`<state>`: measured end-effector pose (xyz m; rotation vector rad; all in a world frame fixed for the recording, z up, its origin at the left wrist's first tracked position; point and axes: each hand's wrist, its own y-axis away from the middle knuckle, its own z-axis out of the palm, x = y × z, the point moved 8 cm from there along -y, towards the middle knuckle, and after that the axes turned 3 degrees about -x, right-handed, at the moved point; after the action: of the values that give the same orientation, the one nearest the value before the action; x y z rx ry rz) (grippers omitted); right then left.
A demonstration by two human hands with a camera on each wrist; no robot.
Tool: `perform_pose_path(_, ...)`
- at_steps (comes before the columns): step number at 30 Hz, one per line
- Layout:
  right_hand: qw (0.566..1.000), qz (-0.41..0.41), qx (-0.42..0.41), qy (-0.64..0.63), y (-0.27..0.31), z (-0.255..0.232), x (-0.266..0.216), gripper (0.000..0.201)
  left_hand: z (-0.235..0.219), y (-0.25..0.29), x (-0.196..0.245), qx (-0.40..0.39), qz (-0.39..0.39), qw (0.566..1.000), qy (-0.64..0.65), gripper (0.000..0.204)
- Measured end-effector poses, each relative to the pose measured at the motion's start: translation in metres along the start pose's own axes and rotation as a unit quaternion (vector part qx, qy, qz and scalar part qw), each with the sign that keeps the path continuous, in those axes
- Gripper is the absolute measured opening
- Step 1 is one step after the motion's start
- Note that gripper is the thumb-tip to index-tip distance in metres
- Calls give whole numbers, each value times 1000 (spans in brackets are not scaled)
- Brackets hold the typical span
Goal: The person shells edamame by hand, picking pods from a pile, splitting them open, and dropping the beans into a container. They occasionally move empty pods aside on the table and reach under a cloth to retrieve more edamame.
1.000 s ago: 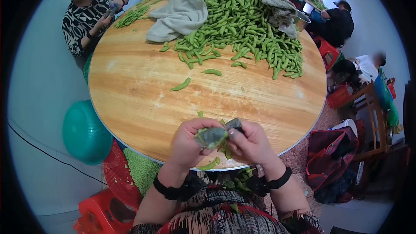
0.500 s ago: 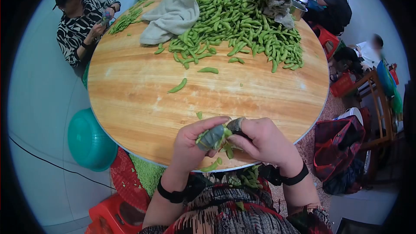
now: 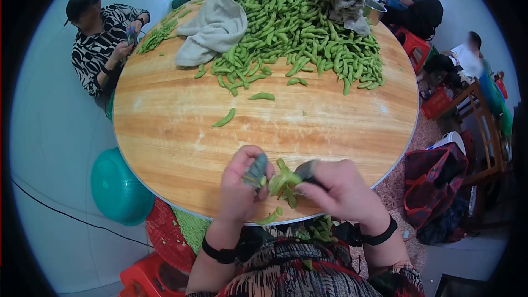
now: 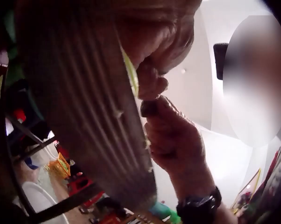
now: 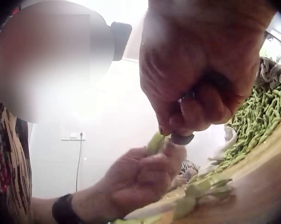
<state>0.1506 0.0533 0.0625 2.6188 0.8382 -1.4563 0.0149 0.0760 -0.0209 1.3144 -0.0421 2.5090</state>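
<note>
Both hands work at the near rim of the round table [image 3: 165,132]. Left hand [image 3: 242,187] is curled, thumb in a grey cot, pinching one end of a split pod [image 3: 283,181]; right hand [image 3: 335,187] pinches the other end, fingers curled. Pod sits just above the table edge, between the hands. Bare wood runs from there to a lone pod [image 3: 224,117]; the pod heap [image 3: 297,27] (towel [image 3: 212,27] beside it) is well apart. Only the head view shows the teal basin [image 3: 118,187]. Right wrist view shows empty shells [image 5: 201,191] under the hands.
</note>
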Motion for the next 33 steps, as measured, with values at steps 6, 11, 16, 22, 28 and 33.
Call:
perform_pose_path(6, 984, 119, 127, -47, -10, -15, 36, 15, 4, -7, -7, -48, -51, 994, 78, 25)
perform_pose_path(11, 991, 95, 30, -89, -18, 30, 30, 18, 0, -3, -13, -60, -52, 989, 121, 20)
perform_pose_path(16, 898, 205, -76, -383, -10, 55, 39, 21, -11, -1, -7, 8, 1, 993, 120, 12)
perform_pose_path(22, 890, 205, -91, -396, -7, 60, 38, 21, -8, 5, 3, 28, 45, 998, 42, 24)
perform_pose_path(28, 901, 191, -66, -384, -5, 62, 36, 19, -7, 7, 6, 18, 95, 995, -11, 24)
perform_pose_path(33, 908, 180, -8, -377, -4, 56, 34, 16, -1, 8, 7, -4, 72, 997, 6, 13)
